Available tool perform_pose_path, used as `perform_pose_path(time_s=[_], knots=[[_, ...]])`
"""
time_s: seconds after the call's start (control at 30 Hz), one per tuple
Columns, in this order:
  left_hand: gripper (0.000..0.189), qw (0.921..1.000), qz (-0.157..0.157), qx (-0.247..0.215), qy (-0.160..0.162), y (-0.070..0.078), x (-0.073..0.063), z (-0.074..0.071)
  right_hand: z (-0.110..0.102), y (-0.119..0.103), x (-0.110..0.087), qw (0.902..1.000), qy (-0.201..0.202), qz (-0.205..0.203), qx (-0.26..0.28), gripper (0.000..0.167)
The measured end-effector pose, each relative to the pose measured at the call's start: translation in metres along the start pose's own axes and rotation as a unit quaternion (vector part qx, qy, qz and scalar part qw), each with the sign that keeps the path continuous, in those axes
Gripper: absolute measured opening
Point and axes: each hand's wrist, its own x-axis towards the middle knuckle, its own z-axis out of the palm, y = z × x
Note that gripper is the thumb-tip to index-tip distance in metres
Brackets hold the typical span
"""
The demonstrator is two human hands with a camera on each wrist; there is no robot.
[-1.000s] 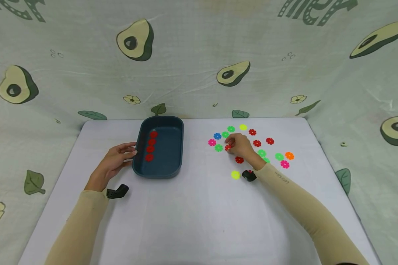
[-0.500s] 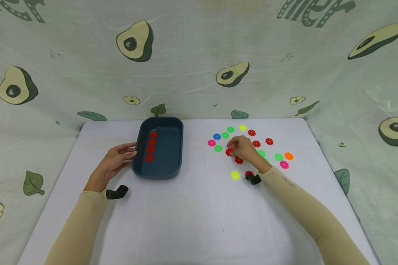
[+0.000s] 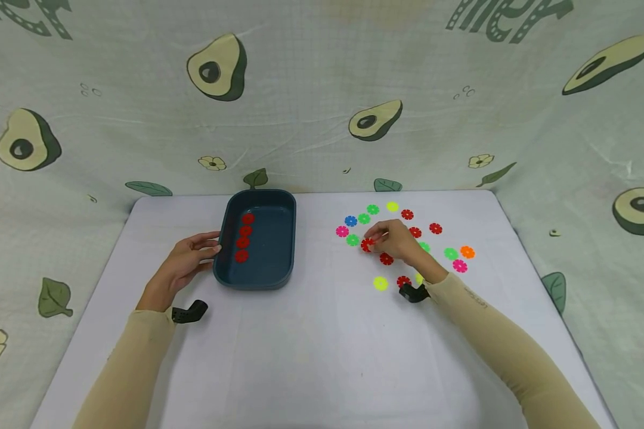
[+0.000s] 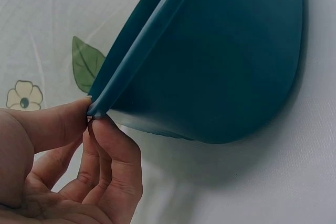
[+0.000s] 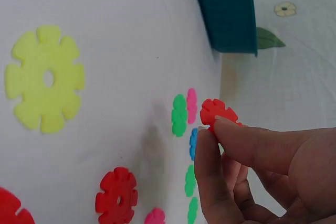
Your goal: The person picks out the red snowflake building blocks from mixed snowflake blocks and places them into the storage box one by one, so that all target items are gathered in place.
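My left hand pinches the left rim of a dark blue-green rectangular tub between thumb and fingers. The left wrist view shows the thumb on top of the tub's rim and the fingers beneath. Inside, several red flower-shaped discs lie in a column along the left side. Over on the right, my right hand pinches another red flower-shaped disc between thumb and forefinger, held off the table. Its lower edge is covered by the fingertips.
Around the right hand, several discs lie scattered on the white table: a blue one, a yellow one, an orange one, plus green, pink and red ones. A patterned cloth hangs behind.
My right hand and wrist have shifted slightly right and nearer, with the red disc between the fingers. A red and a yellow disc beside the wrist now show more. The left hand stays put.
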Motion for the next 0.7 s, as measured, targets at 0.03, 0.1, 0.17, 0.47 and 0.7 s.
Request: perform_pose_path(time_s=[0.03, 0.1, 0.17, 0.47, 0.7], knots=[[0.061, 1.0, 0.0, 0.0, 0.0, 0.0, 0.0, 0.0, 0.0, -0.002, -0.001, 1.0, -0.001, -0.003, 0.004, 0.023], [0.061, 1.0, 0.002, 0.0, -0.002, 0.0, 0.0, -0.001, 0.0, -0.008, -0.004, 0.9998, -0.007, -0.009, 0.015, 0.024], [0.061, 1.0, 0.001, 0.001, -0.002, 0.0, 0.0, -0.001, -0.001, -0.014, -0.006, 0.9995, -0.011, -0.009, 0.029, 0.024], [0.062, 1.0, 0.004, 0.0, -0.004, 0.0, 0.0, -0.001, 0.006, -0.038, -0.005, 0.9972, -0.032, -0.032, 0.06, 0.024], [0.062, 1.0, 0.003, -0.001, -0.002, -0.001, 0.001, -0.001, 0.016, -0.061, -0.003, 0.9959, -0.047, -0.043, 0.063, 0.024]])
